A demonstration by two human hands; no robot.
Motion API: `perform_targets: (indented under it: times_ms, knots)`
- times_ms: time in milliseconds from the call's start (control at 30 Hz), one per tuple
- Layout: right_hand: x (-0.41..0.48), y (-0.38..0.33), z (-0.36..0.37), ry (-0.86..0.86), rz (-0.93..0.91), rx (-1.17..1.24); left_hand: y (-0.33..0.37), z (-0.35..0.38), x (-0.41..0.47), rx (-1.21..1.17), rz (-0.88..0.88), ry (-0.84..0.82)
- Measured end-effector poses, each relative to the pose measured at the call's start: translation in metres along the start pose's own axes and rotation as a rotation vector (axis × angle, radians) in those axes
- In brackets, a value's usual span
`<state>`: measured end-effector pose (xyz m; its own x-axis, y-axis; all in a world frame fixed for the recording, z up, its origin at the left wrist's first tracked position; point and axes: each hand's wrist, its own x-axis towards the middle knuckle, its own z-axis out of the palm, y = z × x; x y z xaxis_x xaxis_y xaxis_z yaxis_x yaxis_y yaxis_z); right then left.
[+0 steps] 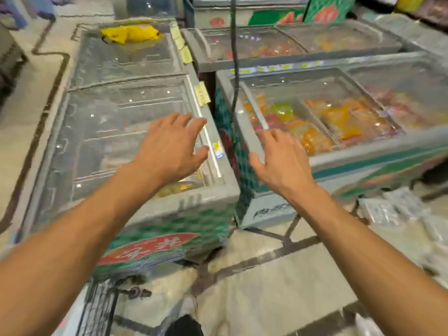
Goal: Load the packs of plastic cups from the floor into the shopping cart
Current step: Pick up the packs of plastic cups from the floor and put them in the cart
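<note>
On the floor, cup packs (385,209) lie beyond right hand (284,167) fingers (278,138).

packs of plastic cups (397,210) lie scattered right; shopping cart (97,309) lower-left.

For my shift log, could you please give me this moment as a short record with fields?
left hand: open, empty, over the glass lid of the left chest freezer
right hand: open, empty, over the left rim of the right chest freezer
packs of plastic cups: on the floor, right of that freezer
shopping cart: wire corner, bottom left, blurred
packs held: none
</note>
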<state>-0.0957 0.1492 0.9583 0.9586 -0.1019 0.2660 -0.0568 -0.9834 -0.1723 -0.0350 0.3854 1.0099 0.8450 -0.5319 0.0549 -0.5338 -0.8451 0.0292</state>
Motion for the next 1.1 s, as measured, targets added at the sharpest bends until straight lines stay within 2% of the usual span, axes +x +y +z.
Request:
perform_targets:
  times_ms: [233, 500, 633, 833, 1100]
  knots:
    - [-0.100, 0.209, -0.074, 0.078, 0.445, -0.107, 0.225, 0.022, 0.109, -0.024, 0.476, -0.042]
    - [-0.227, 0.373, -0.109, 0.178, 0.983, -0.148, 0.467, 0.059, 0.188, -0.109, 0.895, -0.148]
    - [-0.298, 0.413, -0.114, 0.226, 1.251, -0.124, 0.571, 0.093, 0.194, -0.150, 1.101, -0.226]
    - [-0.416, 0.430, -0.098, 0.308, 1.610, -0.100, 0.703, 0.148, 0.158, -0.157, 1.337, -0.340]
    - [-0.556, 0.486, -0.028, 0.347, 1.851, 0.012, 0.843, 0.265, 0.093, -0.169, 1.447, -0.458]
